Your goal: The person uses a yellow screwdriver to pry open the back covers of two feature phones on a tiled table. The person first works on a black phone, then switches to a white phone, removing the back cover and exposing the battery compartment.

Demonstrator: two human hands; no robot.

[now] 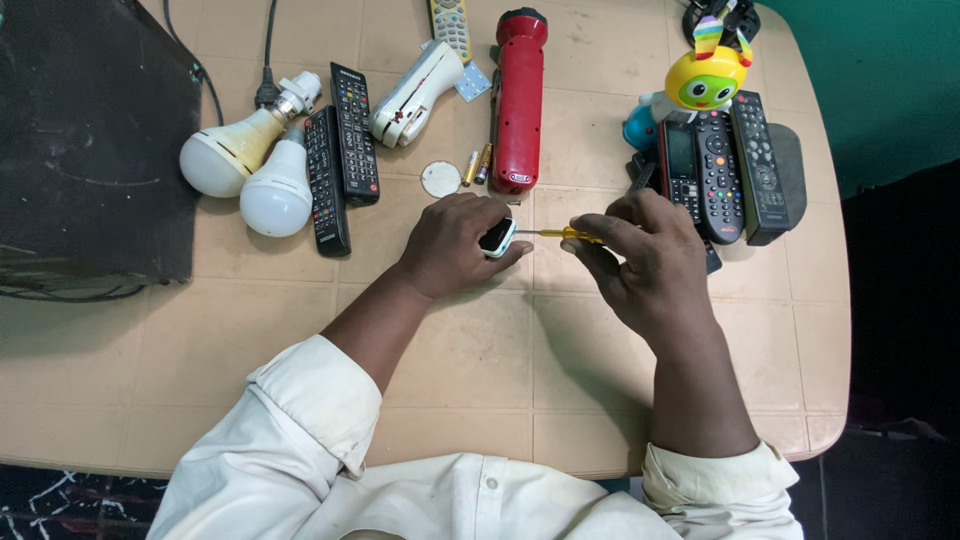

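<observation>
My left hand presses down on a small white and black device on the beige table, fingers curled over it. My right hand grips a thin yellow-handled screwdriver, whose metal tip points left and meets the device's side. Both hands sit at the table's middle, a few centimetres apart. Most of the device is hidden under my left fingers.
Behind the hands lie a red flashlight, a white flashlight, two small batteries, a round white disc, two bulbs, black remotes, more remotes and a yellow toy robot. A dark box stands at left.
</observation>
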